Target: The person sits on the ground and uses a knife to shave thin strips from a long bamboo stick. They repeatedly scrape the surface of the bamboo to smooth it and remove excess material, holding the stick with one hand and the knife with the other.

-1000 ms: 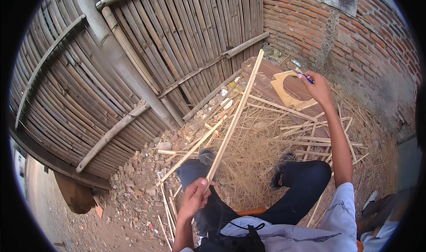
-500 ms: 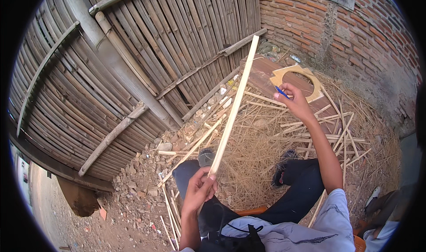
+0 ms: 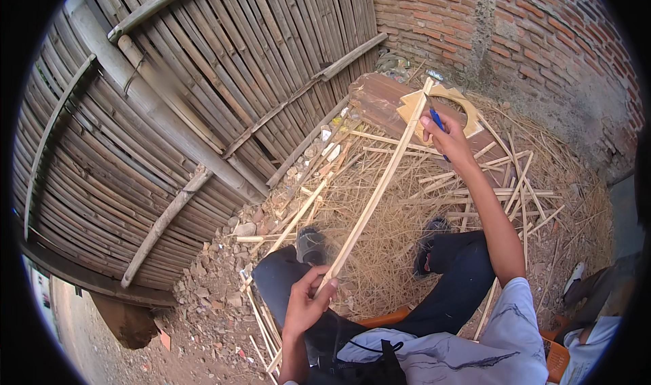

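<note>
— Comparing with a moment ago, what differs?
— The right hand (image 3: 444, 135), fingers pinching a blue pen (image 3: 438, 122), now meets the bamboo strip (image 3: 371, 202) near its far end. The left hand (image 3: 306, 302) stays clamped around its near end.
— Anything hidden?
— The pen tip.

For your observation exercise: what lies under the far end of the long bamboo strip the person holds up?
Under the bamboo strip's far end lie a pale wooden arch-shaped frame, a brown board and straw. The right hand covers part of the frame.
</note>
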`<state>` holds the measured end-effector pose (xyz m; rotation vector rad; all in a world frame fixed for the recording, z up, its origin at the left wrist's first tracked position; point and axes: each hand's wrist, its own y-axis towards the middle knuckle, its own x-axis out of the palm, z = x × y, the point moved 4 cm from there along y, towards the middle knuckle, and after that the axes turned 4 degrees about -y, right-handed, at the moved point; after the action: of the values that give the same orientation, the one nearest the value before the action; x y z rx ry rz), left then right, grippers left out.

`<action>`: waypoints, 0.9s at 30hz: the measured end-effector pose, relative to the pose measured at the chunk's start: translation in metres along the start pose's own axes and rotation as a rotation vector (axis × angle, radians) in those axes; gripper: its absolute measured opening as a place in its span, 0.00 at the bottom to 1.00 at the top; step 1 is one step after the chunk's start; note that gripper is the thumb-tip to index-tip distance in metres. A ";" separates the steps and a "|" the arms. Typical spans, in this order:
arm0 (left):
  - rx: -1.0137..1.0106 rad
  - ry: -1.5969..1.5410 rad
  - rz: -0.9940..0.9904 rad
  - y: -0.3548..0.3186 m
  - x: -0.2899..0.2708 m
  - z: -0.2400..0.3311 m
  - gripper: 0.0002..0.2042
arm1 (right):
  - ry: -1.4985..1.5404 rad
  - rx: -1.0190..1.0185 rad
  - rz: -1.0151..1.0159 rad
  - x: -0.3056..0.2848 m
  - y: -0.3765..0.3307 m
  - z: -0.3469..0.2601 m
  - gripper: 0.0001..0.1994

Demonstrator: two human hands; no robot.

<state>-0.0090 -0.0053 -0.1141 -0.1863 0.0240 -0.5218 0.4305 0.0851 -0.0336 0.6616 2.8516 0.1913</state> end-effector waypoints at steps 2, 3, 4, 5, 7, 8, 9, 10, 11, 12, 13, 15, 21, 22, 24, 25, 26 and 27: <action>0.020 0.020 0.028 -0.002 0.000 0.003 0.14 | -0.078 -0.045 -0.005 0.002 0.002 0.003 0.16; 0.030 0.030 0.044 -0.003 0.000 0.004 0.14 | -0.116 -0.067 -0.009 0.003 0.003 0.004 0.15; 0.029 0.036 0.065 -0.004 -0.001 0.006 0.14 | -0.119 -0.065 -0.011 0.004 0.003 0.006 0.15; 0.029 0.042 0.085 -0.005 -0.002 0.008 0.14 | -0.122 -0.064 -0.013 0.004 0.003 0.006 0.15; 0.023 0.036 0.123 -0.007 -0.005 0.007 0.14 | -0.079 -0.028 0.007 0.002 0.004 0.008 0.14; 0.019 0.024 0.142 -0.007 -0.007 0.006 0.14 | -0.033 0.004 0.028 -0.001 0.004 0.008 0.14; 0.014 0.012 0.160 -0.008 -0.010 0.005 0.14 | 0.014 0.037 0.049 -0.004 0.004 0.009 0.14; 0.015 0.014 0.163 -0.008 -0.011 0.005 0.14 | -0.027 -0.006 0.071 -0.005 0.004 0.007 0.14; 0.017 0.015 0.167 -0.008 -0.012 0.005 0.14 | -0.067 -0.049 0.092 -0.005 0.004 0.002 0.14; 0.018 0.017 0.170 -0.008 -0.013 0.005 0.15 | -0.108 -0.092 0.114 -0.004 0.004 -0.002 0.14; 0.019 0.032 0.175 -0.008 -0.012 0.006 0.15 | -0.081 -0.110 0.108 0.000 0.002 -0.004 0.14; 0.020 0.066 0.187 -0.009 -0.009 0.006 0.15 | -0.026 -0.144 0.096 0.013 -0.005 -0.008 0.15; 0.048 0.029 0.126 -0.007 -0.004 0.001 0.15 | -0.087 -0.077 -0.133 0.037 -0.011 -0.005 0.20; 0.041 0.021 0.103 -0.007 -0.002 0.001 0.15 | -0.053 -0.035 -0.158 0.040 -0.014 -0.005 0.20; 0.028 0.005 0.058 -0.007 0.001 0.003 0.14 | 0.015 0.047 -0.205 0.045 -0.018 -0.008 0.20; 0.010 -0.034 0.034 -0.007 0.002 0.005 0.14 | 0.049 0.038 -0.210 0.048 -0.021 -0.010 0.20; -0.010 -0.073 0.008 -0.006 0.004 0.007 0.14 | 0.082 0.030 -0.214 0.050 -0.025 -0.011 0.19; -0.029 -0.113 -0.017 -0.006 0.006 0.009 0.14 | 0.114 0.022 -0.217 0.052 -0.027 -0.012 0.19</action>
<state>-0.0059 -0.0115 -0.1044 -0.2446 -0.0806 -0.5275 0.3707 0.0827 -0.0352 0.3502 3.0115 0.1687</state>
